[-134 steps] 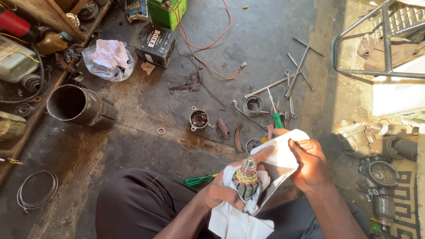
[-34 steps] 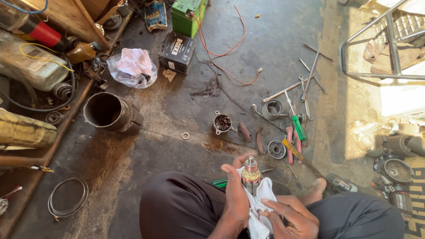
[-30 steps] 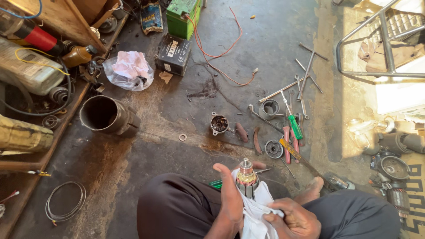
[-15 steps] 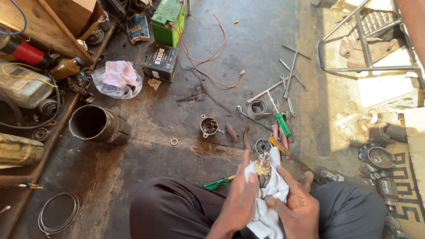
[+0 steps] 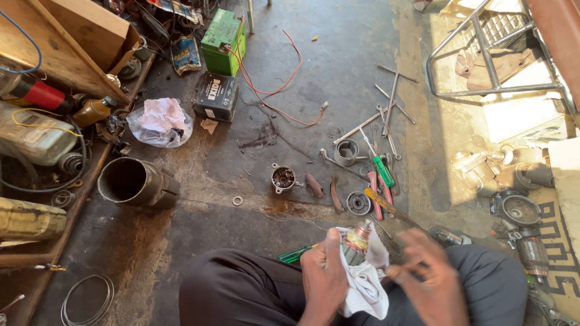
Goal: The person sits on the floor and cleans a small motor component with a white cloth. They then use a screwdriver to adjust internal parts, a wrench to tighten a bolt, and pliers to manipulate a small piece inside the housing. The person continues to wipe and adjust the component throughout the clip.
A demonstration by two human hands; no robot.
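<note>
- The left hand [image 5: 323, 274] grips a motor armature [image 5: 357, 236] wrapped in a white cloth [image 5: 364, 284], over the lap.
- The right hand [image 5: 429, 281] is blurred, fingers spread, just right of the cloth.
- A green-handled screwdriver [image 5: 379, 166] lies farther off on the floor, with a metal pipe [image 5: 130, 181] at far left.

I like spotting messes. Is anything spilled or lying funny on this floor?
Yes. A dark stain marks the floor beside the black battery, like spilled oil. A metal pipe lies tipped on its side, and a red wire trails loose.
</note>
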